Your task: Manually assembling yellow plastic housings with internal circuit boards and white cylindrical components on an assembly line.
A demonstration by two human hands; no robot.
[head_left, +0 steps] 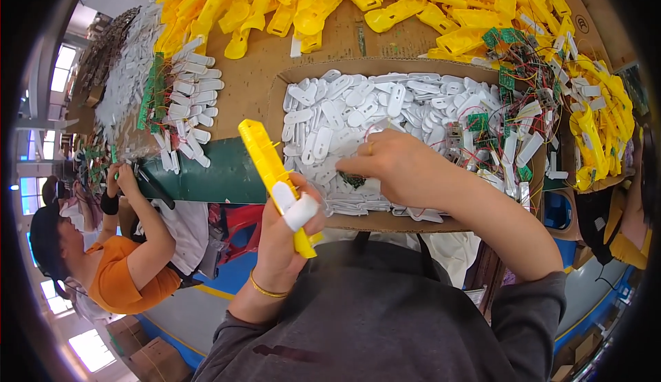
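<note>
My left hand [279, 244] is closed around a long yellow plastic housing [260, 149], held upright at a tilt in front of my body. A white oval piece [282, 196] lies against the housing near my thumb, which appears wrapped in something white. Over a cardboard box [406, 66] full of white plastic covers [330, 113], my right hand [399, 165] has its fingers curled down. At those fingertips is a small dark green circuit board [354, 179], mostly hidden, and a thin red wire shows beside the knuckles.
Yellow housings [323, 0] are heaped across the far side, with more [599, 120] at right. Circuit boards with tangled red wires [516, 99] cover the box's right end. White pieces [196, 93] lie at left. A co-worker in orange [127, 272] handles parts at far left.
</note>
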